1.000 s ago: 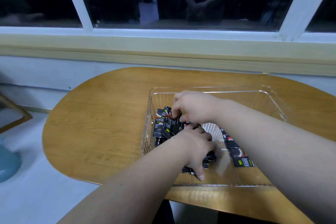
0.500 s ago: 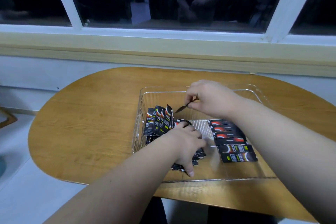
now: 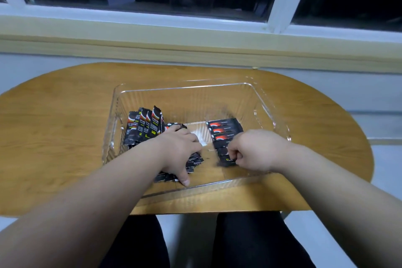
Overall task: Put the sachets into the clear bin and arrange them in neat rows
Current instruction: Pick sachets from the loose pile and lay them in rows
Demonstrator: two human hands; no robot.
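A clear bin point(image 3: 264, 102) stands on the wooden table point(image 3: 61, 128) and holds several black sachets. On the left, a bunch of sachets point(image 3: 143, 125) leans upright against the bin's wall. A flat row of sachets point(image 3: 224, 129) lies on the right of the bin floor. My left hand point(image 3: 177, 152) rests on a loose pile of sachets point(image 3: 194, 160), fingers spread and thumb down on the bin floor. My right hand point(image 3: 253, 151) pinches the nearest sachet point(image 3: 227, 160) at the front end of the flat row.
The table sits below a window sill point(image 3: 195, 39) and dark window panes. The bin's far half holds nothing. My legs in dark trousers point(image 3: 250, 241) show under the table's near edge. Bare wood lies left and right of the bin.
My right hand came down from the bin's far side to the near end of the flat row with a sachet. My left hand stayed on the pile. The camera tilted down.
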